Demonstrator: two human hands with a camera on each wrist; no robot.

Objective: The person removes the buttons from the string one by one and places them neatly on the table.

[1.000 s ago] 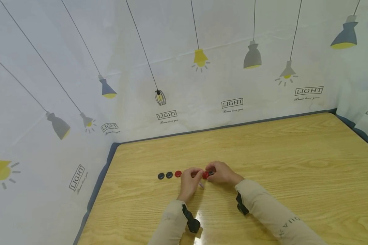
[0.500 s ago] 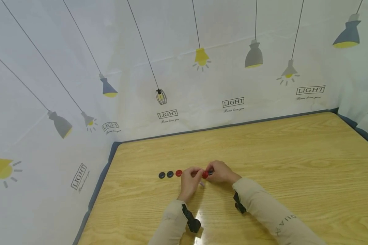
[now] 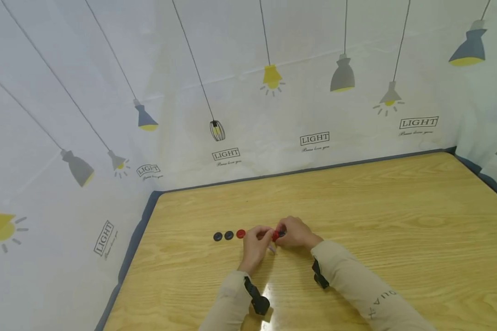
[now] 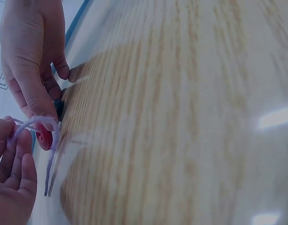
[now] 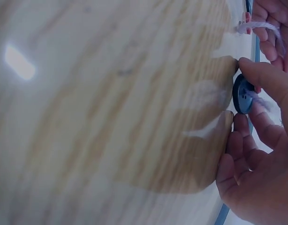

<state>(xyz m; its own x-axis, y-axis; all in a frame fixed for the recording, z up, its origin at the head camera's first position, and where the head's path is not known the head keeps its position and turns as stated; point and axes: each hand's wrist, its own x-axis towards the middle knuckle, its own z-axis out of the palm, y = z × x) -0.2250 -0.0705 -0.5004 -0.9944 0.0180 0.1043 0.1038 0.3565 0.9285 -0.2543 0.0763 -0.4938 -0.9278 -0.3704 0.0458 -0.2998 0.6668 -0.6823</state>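
Note:
My left hand (image 3: 255, 248) pinches a thin lilac yarn (image 4: 23, 129) between thumb and fingertips, and its loose end hangs toward the wooden table. Close by on the right, my right hand (image 3: 296, 232) holds a red button (image 4: 44, 136) and a dark button (image 5: 243, 94), both tilted up on edge. The thumb covers the red button's upper edge in the left wrist view. Yarn comes off the dark button's face in the right wrist view. Whether the yarn passes through the red button's holes, I cannot tell. Fingers partly hide both buttons.
Left of the hands, a red button (image 3: 241, 234) and two dark buttons, one (image 3: 229, 235) beside the other (image 3: 217, 236), lie in a row. A wooden table (image 3: 377, 207) spreads around, with a white curtain printed with lamps (image 3: 273, 115) behind it.
My right hand has shifted slightly left, bringing the red and dark buttons closer to my left hand. The left hand has stayed almost still with the yarn. The row of buttons is unmoved.

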